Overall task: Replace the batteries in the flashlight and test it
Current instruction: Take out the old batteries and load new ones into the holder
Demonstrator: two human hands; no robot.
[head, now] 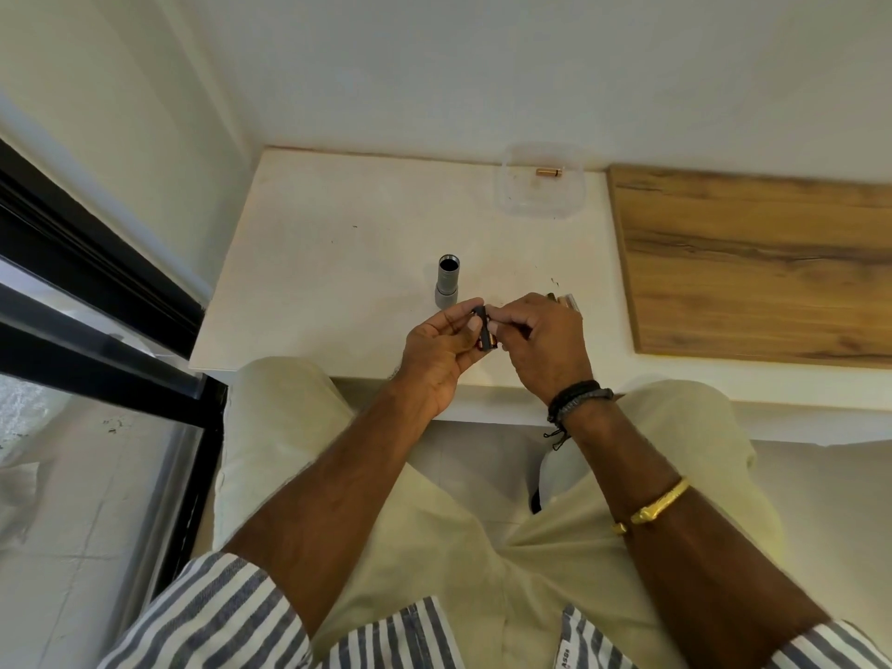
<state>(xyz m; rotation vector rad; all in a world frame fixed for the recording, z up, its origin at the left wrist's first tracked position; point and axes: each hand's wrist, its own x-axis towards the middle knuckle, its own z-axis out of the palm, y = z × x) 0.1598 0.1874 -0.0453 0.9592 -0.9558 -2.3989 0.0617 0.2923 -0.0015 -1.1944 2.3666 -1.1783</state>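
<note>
Above table (338, 243), left hand (437, 352) and right hand (543, 340) pinch battery holder (485, 331).

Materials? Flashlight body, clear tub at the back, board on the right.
Flashlight body: matte grey metal, probably aluminium; its open rim glints. Tub: clear plastic, slightly cloudy; the table shows through. Board: brown wood grain, matte; solid wood or laminate, cannot tell.

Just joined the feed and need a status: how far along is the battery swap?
Done: the flashlight body stands open on the table, its holder out. In hand: the left hand holds the black battery holder, a copper-coloured cell showing in it, and the right hand pinches its far end; loading or unloading, I cannot tell. One battery lies in the clear tub. Left: reload, reassemble, test.
</note>
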